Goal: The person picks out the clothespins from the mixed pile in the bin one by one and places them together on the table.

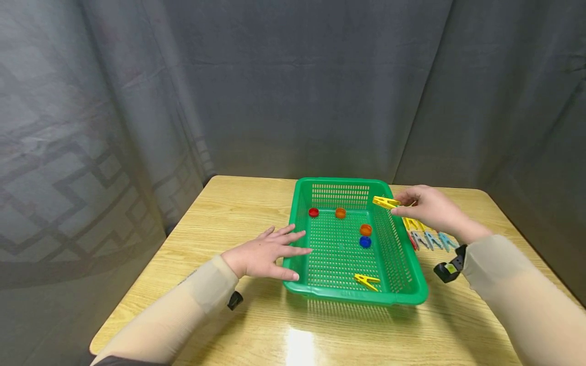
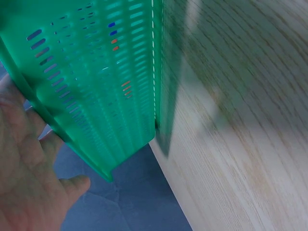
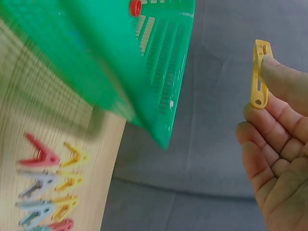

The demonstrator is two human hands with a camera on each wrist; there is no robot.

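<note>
Between thumb and fingers, my right hand [image 1: 423, 206] pinches a yellow clothespin [image 1: 385, 202] above the right rim of a green plastic basket [image 1: 348, 295]. The right wrist view shows this clothespin [image 3: 260, 74] upright at the fingertips. My left hand [image 1: 270, 254] spreads its straight fingers over the basket's left rim; in the left wrist view the fingers lie along that rim. On the basket floor, near the front, lies another yellow clothespin [image 1: 367, 281]. Farther back sit a red ring-shaped cap [image 1: 313, 212], two orange ones, one of them here [image 1: 341, 213], and a blue one [image 1: 364, 242].
Right of the basket, several clothespins lie in rows on the wooden table [image 1: 242, 203]: yellow, red, grey and light blue [image 1: 447, 241]. Part of these rows is hidden behind my right hand. A grey curtain [image 1: 302, 91] hangs behind the table.
</note>
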